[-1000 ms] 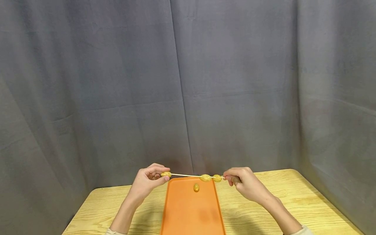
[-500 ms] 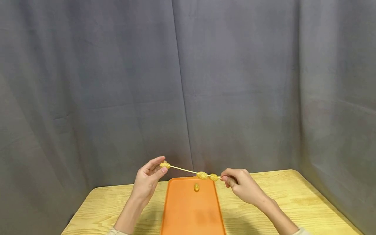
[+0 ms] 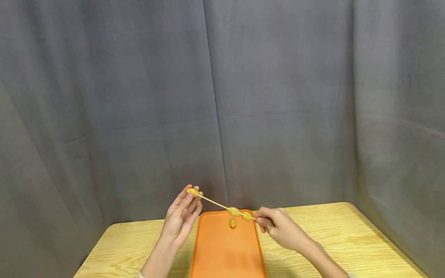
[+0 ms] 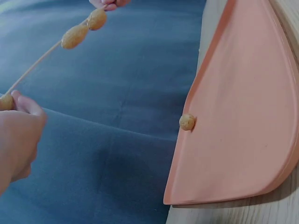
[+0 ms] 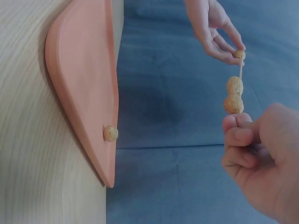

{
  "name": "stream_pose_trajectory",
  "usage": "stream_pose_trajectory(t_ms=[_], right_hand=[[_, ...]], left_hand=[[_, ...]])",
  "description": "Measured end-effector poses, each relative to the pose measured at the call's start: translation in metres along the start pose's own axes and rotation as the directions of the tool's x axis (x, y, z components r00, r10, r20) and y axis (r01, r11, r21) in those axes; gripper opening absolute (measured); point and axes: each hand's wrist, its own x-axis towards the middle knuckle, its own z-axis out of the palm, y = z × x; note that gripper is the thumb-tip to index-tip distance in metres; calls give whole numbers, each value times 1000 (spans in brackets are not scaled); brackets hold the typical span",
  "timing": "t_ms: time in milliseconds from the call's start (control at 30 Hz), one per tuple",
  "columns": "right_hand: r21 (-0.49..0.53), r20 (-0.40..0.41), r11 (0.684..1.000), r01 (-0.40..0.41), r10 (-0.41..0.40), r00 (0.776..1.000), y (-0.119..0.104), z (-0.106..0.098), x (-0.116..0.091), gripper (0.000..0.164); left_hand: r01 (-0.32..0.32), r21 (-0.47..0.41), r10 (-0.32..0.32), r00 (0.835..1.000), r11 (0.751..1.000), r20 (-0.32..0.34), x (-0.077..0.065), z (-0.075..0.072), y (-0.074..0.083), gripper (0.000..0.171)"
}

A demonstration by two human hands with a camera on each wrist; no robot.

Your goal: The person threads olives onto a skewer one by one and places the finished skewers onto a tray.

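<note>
A thin wooden skewer [image 3: 213, 202] slants above the tray between both hands, its left end higher. My left hand [image 3: 180, 220] pinches an oval golden-brown ball [image 3: 192, 192] at that upper end between thumb and fingers. Near the lower end, two more such balls sit threaded side by side, an inner ball [image 3: 233, 211] and an outer ball [image 3: 247, 216]. Just beyond them my right hand [image 3: 281, 227] pinches the skewer's end with thumb and curled fingers, clearly seen in the right wrist view [image 5: 261, 154]. Bare stick shows between the left ball and the pair.
An orange tray [image 3: 227, 251] lies on the wooden table [image 3: 313, 247]. One loose ball [image 3: 232, 223] rests near the tray's far edge. Grey curtains [image 3: 278, 116] hang behind the table and at its sides.
The skewer has tilted: its left end has risen and its right end has dropped, both hands shifting with it. The right hand has moved left. The left hand has turned, its fingers spreading.
</note>
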Motion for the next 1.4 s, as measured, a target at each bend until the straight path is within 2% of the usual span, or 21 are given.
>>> stream_pose_trajectory(t_ms=[267,567,800,933,1133,1300,1400], right_hand=[[-17,-22,1000,-13,12,1000,4,-3,-3,19],[-6,-48,1000,11,-11,999,1,-5,-6,24],[-13,-52,1000,8,-9,999,0,-7,-6,28],[-9,-62,1000,8,-8,998,3,-5,-7,31],[25,-34,999,-34,35,999,4,-1,-12,28],[59,-32,997,-58,60,998,7,-2,-10,27],[77,-31,995,-59,61,998,9,-4,-12,26]], left_hand=[[-23,119,34,995,993,-90,-1,13,-8,33],[0,129,17,991,992,-132,0,18,-13,34],[50,137,-24,983,989,-184,4,22,-17,41],[55,154,-25,981,987,-191,4,24,-20,35],[48,148,-24,987,988,-159,1,28,-27,28],[24,174,3,988,985,-152,7,33,-33,32],[38,184,-6,985,982,-171,9,34,-39,36]])
